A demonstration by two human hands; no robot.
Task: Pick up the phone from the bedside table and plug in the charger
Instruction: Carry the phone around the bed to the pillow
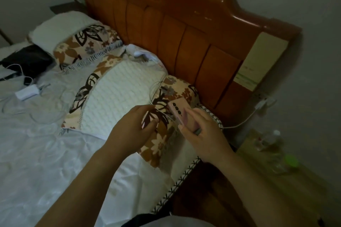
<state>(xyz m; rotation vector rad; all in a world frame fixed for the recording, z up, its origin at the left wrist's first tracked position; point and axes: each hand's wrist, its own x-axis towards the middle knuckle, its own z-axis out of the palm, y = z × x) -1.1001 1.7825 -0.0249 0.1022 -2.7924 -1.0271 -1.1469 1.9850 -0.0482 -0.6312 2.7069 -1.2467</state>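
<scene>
Phone (180, 111), pink with a row of dark camera lenses on its back, is already off the bench and held in the air over the near pillow (118, 97), beside the wooden headboard (184, 42).

Going left to right: a white adapter (27, 94) and loose cables lie on the bed (46, 153) well apart from the hands. The left hand (132, 127) is curled, thumb and fingers pinched around the thin white charger cable (156, 109); whether it has the plug tip itself I cannot tell. The right hand (201, 134) is closed around the phone's edges, back side up. The same kind of white cable runs on right to a wall plug (262, 104), and below it sits the bench (258, 145) with a clear bottle (273, 137).

As a judgement, the phone is light, stiff and smooth, likely slippery and breakable if dropped, so a grip on the long edges with the port end left bare suits best. The cable is limp and light; it needs holding close behind the plug to steer it.

Room is fair over the soft pillow, tighter toward the headboard and the bed's right edge, where a drop would fall to the floor.
</scene>
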